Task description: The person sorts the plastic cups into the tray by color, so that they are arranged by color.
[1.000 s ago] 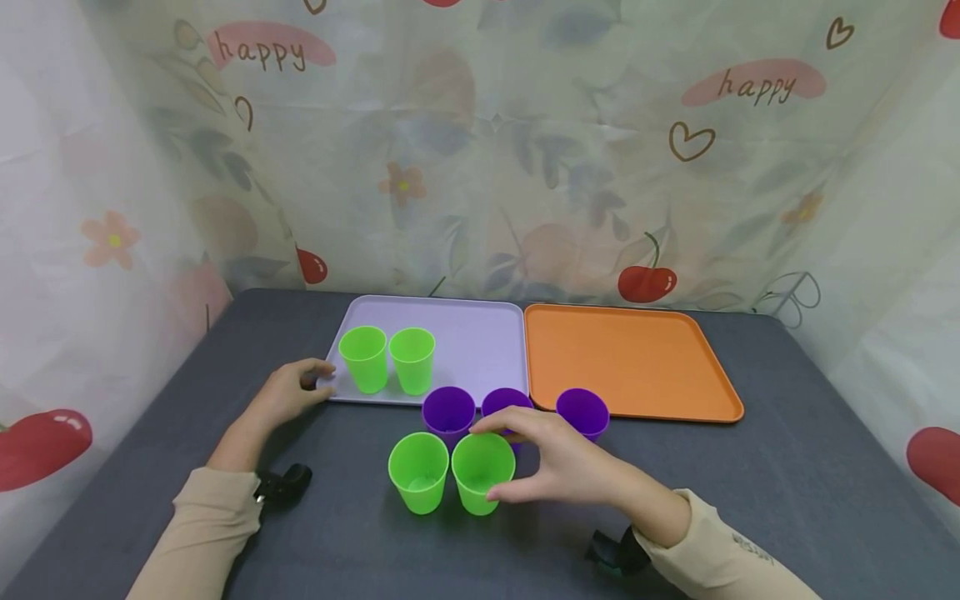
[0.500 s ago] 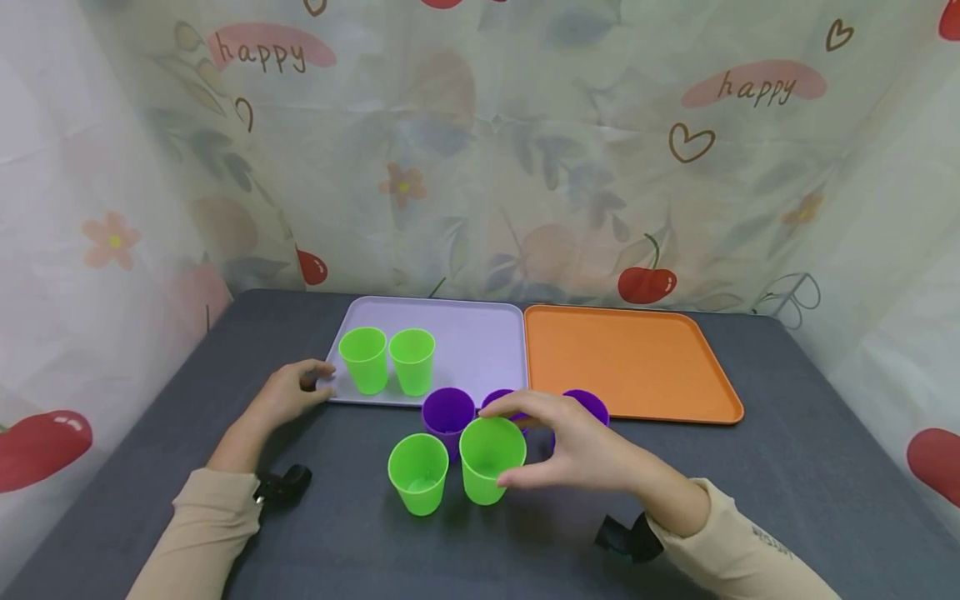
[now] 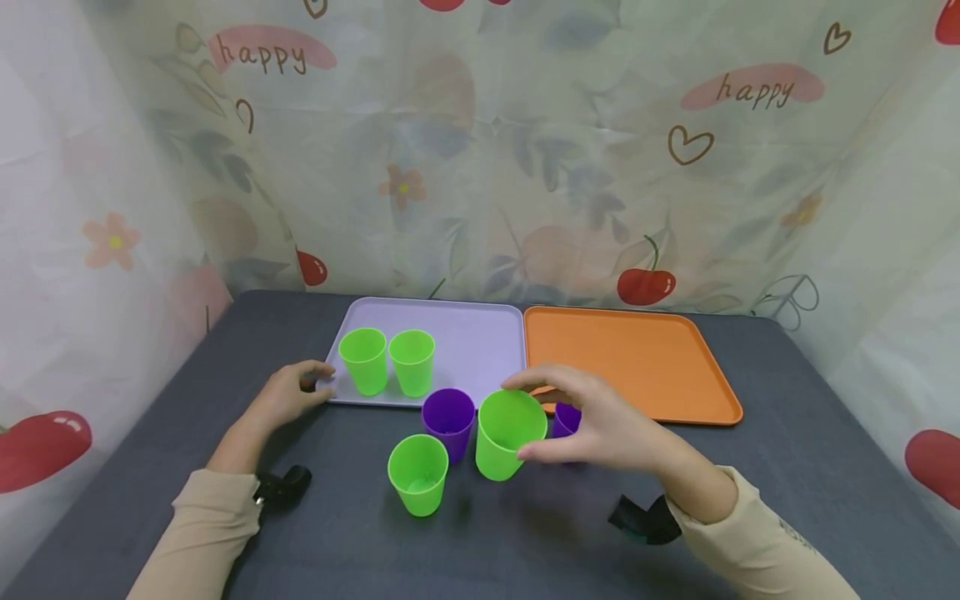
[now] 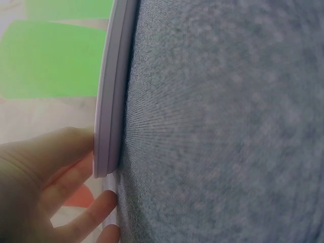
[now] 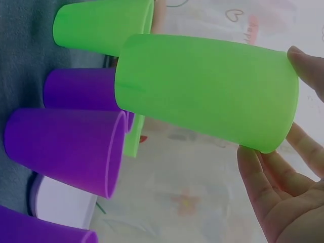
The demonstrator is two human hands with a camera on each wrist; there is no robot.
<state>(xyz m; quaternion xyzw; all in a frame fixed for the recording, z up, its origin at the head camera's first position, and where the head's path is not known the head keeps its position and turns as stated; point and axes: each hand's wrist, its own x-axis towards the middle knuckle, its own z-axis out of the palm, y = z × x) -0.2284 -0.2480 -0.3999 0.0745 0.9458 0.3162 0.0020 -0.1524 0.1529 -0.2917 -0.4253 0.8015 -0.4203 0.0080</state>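
My right hand (image 3: 600, 425) grips a light green plastic cup (image 3: 506, 446) near its rim, thumb on one side and fingers on the other. The cup is raised off the table, and in the right wrist view its base (image 5: 121, 73) hangs over purple cups (image 5: 61, 147). My left hand (image 3: 288, 390) holds the front left corner of the lavender tray (image 3: 480, 337), its thumb against the rim in the left wrist view. Two green cups (image 3: 365, 362) stand upright on that tray. Another green cup (image 3: 418, 479) stands on the table, close to a purple cup (image 3: 447, 423).
An orange tray (image 3: 615, 346) lies against the right end of the lavender tray on the dark grey table (image 3: 360, 558). A second purple cup (image 3: 566, 421) shows partly behind my right hand; another is hidden in the head view. A patterned curtain (image 3: 495, 167) hangs behind.
My right hand has lifted the right-hand green cup from the table and carried it up, back and slightly right, over the purple cups. My left hand stays at the tray corner.
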